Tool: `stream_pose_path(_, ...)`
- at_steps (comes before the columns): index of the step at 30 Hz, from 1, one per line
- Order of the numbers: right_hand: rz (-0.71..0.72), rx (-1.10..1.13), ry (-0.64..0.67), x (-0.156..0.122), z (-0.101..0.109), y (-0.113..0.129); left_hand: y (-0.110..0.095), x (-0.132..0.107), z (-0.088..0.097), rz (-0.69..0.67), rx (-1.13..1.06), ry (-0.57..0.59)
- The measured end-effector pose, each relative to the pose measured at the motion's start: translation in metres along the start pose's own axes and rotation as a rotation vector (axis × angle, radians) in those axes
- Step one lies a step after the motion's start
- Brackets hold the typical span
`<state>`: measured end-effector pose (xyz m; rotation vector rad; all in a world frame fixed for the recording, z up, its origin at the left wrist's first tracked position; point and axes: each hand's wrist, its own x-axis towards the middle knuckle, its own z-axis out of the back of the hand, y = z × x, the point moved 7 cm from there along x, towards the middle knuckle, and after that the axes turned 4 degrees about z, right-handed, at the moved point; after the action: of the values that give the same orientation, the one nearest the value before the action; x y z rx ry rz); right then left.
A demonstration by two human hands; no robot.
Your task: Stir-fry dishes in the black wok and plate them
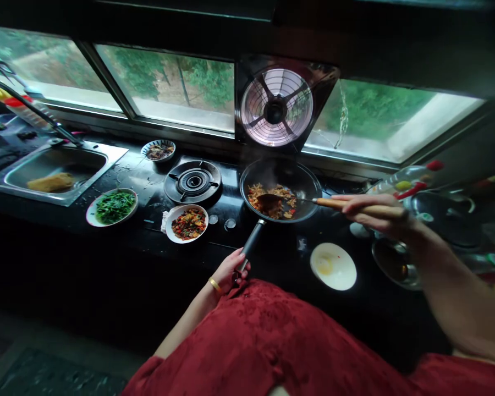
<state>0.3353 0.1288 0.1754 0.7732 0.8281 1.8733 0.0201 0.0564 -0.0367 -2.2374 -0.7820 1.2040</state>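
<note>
A dark frying pan (pixel 309 176) sits at the right burner position, with steam over the browned, chopped food (pixel 286 201) in it. Its black handle (pixel 253 239) points toward my body, and my left hand (pixel 233 267) is closed around the end of it. In my right hand (pixel 375 212) is the wooden handle of a spatula (pixel 325 203), gripped from the right side. The spatula's dark blade (pixel 268 202) rests among the food, partly hidden by it. Near the front edge, right of the pan handle, a white bowl (pixel 342 269) holds a little yellowish residue.
Left of the pan are a bare gas burner (pixel 193 181), a plate of chopped peppers and egg (pixel 188 224), a plate of greens (pixel 115 207) and a small bowl (pixel 158 150). A sink (pixel 78 159) lies far left. Bottles (pixel 404 179) and a lidded pot (pixel 441 217) crowd the right.
</note>
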Motion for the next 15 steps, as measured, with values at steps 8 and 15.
stream_pose_path(8,-0.058,-0.001,-0.413,-0.035,0.027,0.013,-0.004,-0.003,0.003,0.013,0.103,-0.075)
stream_pose_path(15,-0.079,0.039,-0.257,-0.033,0.005,-0.004,-0.005,-0.003,0.005,0.006,0.132,-0.124)
